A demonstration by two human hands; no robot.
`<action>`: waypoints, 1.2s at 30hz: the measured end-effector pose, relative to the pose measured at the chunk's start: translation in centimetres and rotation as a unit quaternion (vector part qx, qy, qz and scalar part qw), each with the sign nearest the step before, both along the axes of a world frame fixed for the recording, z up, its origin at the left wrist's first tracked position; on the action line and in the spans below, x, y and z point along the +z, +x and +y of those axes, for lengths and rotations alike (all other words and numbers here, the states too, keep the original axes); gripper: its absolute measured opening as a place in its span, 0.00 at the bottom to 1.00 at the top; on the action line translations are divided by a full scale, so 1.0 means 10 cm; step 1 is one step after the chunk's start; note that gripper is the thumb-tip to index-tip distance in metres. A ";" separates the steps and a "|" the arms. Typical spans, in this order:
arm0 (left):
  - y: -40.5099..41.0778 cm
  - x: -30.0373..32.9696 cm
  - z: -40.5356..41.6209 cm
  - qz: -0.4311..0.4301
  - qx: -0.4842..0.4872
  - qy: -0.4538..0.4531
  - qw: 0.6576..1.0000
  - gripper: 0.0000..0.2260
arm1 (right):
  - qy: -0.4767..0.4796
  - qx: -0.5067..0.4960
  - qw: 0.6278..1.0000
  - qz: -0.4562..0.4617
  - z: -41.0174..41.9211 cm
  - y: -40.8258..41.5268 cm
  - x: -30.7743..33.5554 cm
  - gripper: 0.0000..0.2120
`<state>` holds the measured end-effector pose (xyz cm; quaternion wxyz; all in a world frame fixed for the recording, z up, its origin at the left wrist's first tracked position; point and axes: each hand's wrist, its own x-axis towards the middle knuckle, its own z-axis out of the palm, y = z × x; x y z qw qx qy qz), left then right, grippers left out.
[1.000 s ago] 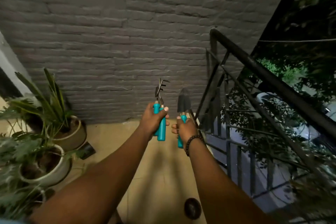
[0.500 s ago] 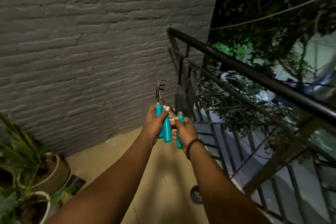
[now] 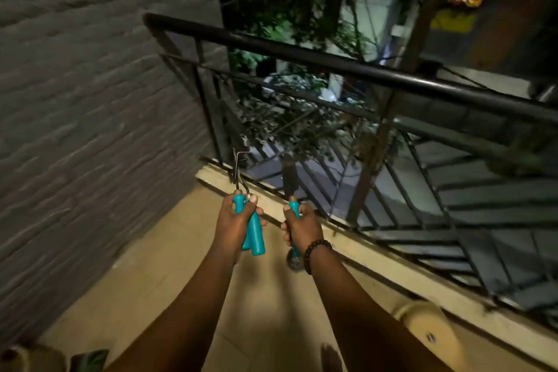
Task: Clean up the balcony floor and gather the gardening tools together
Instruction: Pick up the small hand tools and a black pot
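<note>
We count three teal-handled tools: two in our left hand (image 3: 234,222), one in our right hand (image 3: 303,228). The left fingers (image 3: 253,199) are clamped round two handles held side by side; the rake (image 3: 240,170) rises from them, its long axis near upright, prongs bent toward the right at the top. Only the handle (image 3: 256,235) of the second tool shows below the palm, so what it is we cannot tell. The right fingers are wrapped round the trowel (image 3: 290,174), blade up and tilted slightly left, its handle end poking out below the wrist by a beaded bracelet (image 3: 315,248). Both hands hover over the balcony floor (image 3: 169,254), near the one black railing (image 3: 347,69), a little apart from each other.
</note>
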<state>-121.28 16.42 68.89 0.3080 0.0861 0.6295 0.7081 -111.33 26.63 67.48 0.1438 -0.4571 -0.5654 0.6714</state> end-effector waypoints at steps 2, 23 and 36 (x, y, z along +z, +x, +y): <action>0.20 -0.11 0.01 -0.005 -0.032 -0.014 0.999 0.13 | -0.011 -0.032 0.999 -0.019 -0.04 0.27 -0.09 0.12; 2.95 -0.39 1.28 -0.031 -0.359 -0.071 0.930 0.15 | -0.031 -0.333 0.939 -0.078 0.28 3.44 -0.26 0.09; 5.12 -0.17 1.90 0.013 -0.561 -0.068 0.825 0.08 | -0.073 -0.539 0.839 -0.006 0.43 5.24 -0.17 0.08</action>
